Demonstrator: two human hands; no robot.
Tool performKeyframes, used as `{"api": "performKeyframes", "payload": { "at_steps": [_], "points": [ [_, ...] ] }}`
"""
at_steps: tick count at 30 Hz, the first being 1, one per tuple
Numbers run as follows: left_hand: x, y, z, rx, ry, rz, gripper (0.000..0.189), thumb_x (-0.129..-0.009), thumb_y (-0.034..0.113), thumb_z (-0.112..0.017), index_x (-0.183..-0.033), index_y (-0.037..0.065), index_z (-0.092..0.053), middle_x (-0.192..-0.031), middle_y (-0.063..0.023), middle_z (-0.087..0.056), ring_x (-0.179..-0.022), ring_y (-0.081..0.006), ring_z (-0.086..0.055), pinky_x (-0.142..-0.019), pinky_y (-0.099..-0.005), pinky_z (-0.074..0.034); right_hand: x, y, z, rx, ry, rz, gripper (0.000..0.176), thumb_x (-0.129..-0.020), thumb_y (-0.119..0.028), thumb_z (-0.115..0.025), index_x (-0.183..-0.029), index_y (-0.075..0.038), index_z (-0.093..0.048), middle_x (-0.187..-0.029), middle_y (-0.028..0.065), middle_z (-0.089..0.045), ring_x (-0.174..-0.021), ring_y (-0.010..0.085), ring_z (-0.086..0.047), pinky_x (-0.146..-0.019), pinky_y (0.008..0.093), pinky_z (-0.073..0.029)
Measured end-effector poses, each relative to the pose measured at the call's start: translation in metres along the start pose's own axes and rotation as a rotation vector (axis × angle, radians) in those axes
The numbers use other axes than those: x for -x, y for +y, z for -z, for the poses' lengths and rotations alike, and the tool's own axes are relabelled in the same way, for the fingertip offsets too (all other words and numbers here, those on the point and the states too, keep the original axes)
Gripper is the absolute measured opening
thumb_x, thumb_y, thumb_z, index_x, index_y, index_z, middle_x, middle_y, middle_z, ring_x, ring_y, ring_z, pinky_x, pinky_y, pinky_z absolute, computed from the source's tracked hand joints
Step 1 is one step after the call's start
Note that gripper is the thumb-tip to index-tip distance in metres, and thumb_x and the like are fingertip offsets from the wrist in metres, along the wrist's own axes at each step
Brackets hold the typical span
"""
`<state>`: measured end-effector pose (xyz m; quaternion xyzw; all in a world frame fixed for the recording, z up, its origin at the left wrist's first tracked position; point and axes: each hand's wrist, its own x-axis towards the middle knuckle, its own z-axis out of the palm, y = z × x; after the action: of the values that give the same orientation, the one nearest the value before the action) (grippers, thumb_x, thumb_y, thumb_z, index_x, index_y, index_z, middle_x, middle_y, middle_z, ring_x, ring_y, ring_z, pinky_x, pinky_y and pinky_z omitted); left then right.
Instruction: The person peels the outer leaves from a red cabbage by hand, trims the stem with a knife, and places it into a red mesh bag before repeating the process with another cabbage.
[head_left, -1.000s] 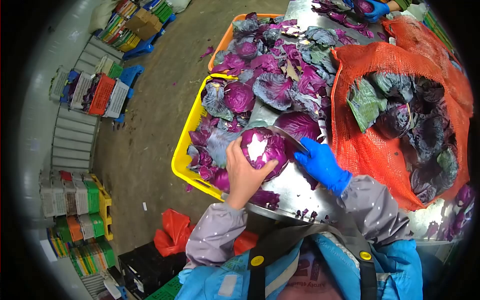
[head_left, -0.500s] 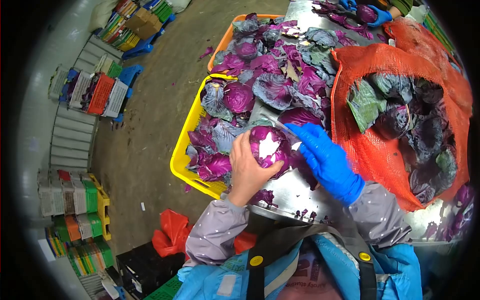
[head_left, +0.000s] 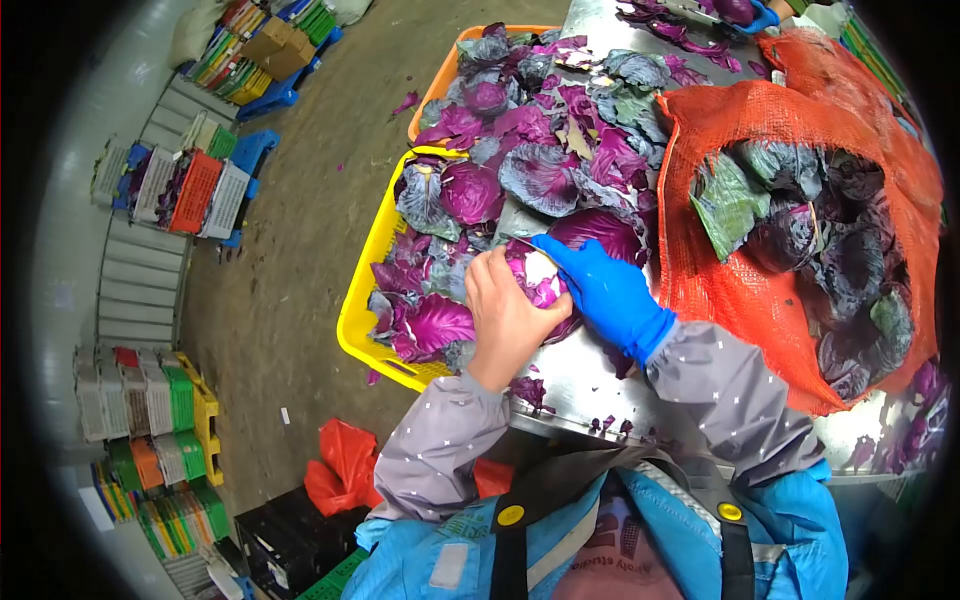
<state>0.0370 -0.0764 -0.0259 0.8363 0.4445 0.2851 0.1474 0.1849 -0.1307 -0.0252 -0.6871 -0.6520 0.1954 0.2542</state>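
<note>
A red cabbage with a white cut stem face is clasped in my bare left hand, fingers wrapped round its left side. My right hand, in a blue glove, is closed on a knife. Only a bit of the blade shows, at the top of the cabbage by the pale cut face; the handle is hidden in the glove. Just beyond my hands, another red cabbage lies on the metal table. Purple leaf scraps are scattered near the table edge.
A yellow crate and an orange crate, heaped with cabbage leaves, stand left of the table. An open red mesh sack of cabbages lies right. A co-worker's blue-gloved hand is at the far end. Stacked crates line the wall.
My right hand has moved left and down with the knife, from just off the cabbage to its cut face. My left hand still holds the cabbage, which is turned slightly.
</note>
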Motion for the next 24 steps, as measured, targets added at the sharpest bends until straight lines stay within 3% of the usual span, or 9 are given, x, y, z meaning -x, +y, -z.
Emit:
{"api": "performKeyframes", "payload": {
  "at_steps": [1,5,11,16,17,20,21,22,24],
  "points": [
    [-0.002,-0.001,0.000,-0.013,-0.017,0.024,0.081,-0.061,0.029,-0.079,-0.121,-0.009,-0.040,-0.111,-0.0231,-0.045,-0.107,-0.0389,-0.045,-0.095,-0.0470,-0.037,-0.007,-0.001,0.004,0.013,0.038,0.076,0.053,-0.089,-0.017,-0.050,-0.139,-0.030,-0.041,-0.094,0.0179,-0.055,-0.076,0.0371,-0.064,-0.061,0.0444,-0.052],
    [-0.002,0.003,0.004,0.004,-0.014,0.005,0.081,-0.061,0.029,-0.079,-0.121,-0.009,-0.040,-0.111,-0.0231,-0.045,-0.108,-0.0387,-0.045,-0.095,-0.0469,-0.037,-0.020,-0.004,0.029,0.210,-0.179,0.130,0.051,-0.086,-0.018,-0.053,-0.136,-0.027,-0.044,-0.093,0.0174,-0.059,-0.081,0.0331,-0.064,-0.066,0.0439,-0.052],
    [0.001,0.008,0.000,-0.024,-0.009,0.005,0.084,-0.059,0.030,-0.082,-0.121,-0.009,-0.040,-0.112,-0.0229,-0.044,-0.109,-0.0386,-0.043,-0.097,-0.0473,-0.036,-0.027,0.017,0.012,0.158,-0.066,0.190,0.048,-0.085,-0.019,-0.057,-0.131,-0.023,-0.048,-0.090,0.0154,-0.060,-0.074,0.0334,-0.064,-0.063,0.0434,-0.051],
    [0.008,0.012,0.004,0.016,0.003,-0.025,0.084,-0.057,0.029,-0.081,-0.121,-0.007,-0.040,-0.111,-0.0211,-0.043,-0.108,-0.0378,-0.043,-0.097,-0.0469,-0.036,-0.040,0.047,-0.019,-0.148,0.058,-0.058,0.041,-0.088,-0.026,-0.054,-0.127,-0.016,-0.051,-0.084,0.0186,-0.063,-0.077,0.0377,-0.063,-0.067,0.0479,-0.049],
    [0.015,0.016,0.001,0.000,0.019,-0.071,0.086,-0.056,0.029,-0.082,-0.122,-0.006,-0.039,-0.112,-0.0212,-0.043,-0.111,-0.0384,-0.042,-0.099,-0.0470,-0.034,-0.044,0.057,-0.014,-0.126,0.076,-0.102,0.038,-0.086,-0.026,-0.056,-0.121,-0.010,-0.055,-0.086,0.0204,-0.064,-0.080,0.0405,-0.063,-0.069,0.0496,-0.048],
    [0.030,0.009,0.010,0.056,-0.088,-0.180,0.092,-0.054,0.030,-0.083,-0.127,-0.004,-0.038,-0.121,-0.0224,-0.040,-0.119,-0.0401,-0.038,-0.102,-0.0483,-0.031,-0.034,0.084,-0.009,-0.196,-0.029,-0.219,0.034,-0.085,-0.025,-0.059,-0.112,-0.005,-0.060,-0.077,0.0169,-0.063,-0.072,0.0336,-0.065,-0.063,0.0463,-0.050],
    [0.030,-0.005,0.016,0.135,-0.142,-0.185,0.092,-0.054,0.030,-0.082,-0.129,-0.002,-0.038,-0.124,-0.0217,-0.040,-0.121,-0.0390,-0.037,-0.104,-0.0476,-0.032,-0.023,0.079,-0.005,-0.396,-0.031,-0.292,0.033,-0.085,-0.025,-0.060,-0.109,-0.003,-0.061,-0.072,0.0133,-0.061,-0.066,0.0273,-0.062,-0.058,0.0428,-0.049],
    [0.032,-0.022,0.020,0.202,-0.176,-0.136,0.093,-0.055,0.030,-0.082,-0.131,0.000,-0.037,-0.126,-0.0212,-0.039,-0.122,-0.0385,-0.037,-0.105,-0.0467,-0.032,-0.013,0.073,-0.004,-0.596,-0.036,-0.363,0.032,-0.084,-0.024,-0.061,-0.106,-0.001,-0.062,-0.067,0.0097,-0.058,-0.060,0.0210,-0.060,-0.053,0.0393,-0.048],
    [0.037,-0.044,0.038,0.247,-0.235,-0.012,0.098,-0.055,0.030,-0.082,-0.137,0.005,-0.035,-0.130,-0.0203,-0.035,-0.124,-0.0372,-0.037,-0.107,-0.0438,-0.031,0.003,0.069,-0.013,-0.614,-0.045,-0.436,0.032,-0.085,-0.025,-0.061,-0.105,-0.001,-0.062,-0.064,0.0070,-0.055,-0.057,0.0164,-0.056,-0.050,0.0362,-0.046]
  ]
}}
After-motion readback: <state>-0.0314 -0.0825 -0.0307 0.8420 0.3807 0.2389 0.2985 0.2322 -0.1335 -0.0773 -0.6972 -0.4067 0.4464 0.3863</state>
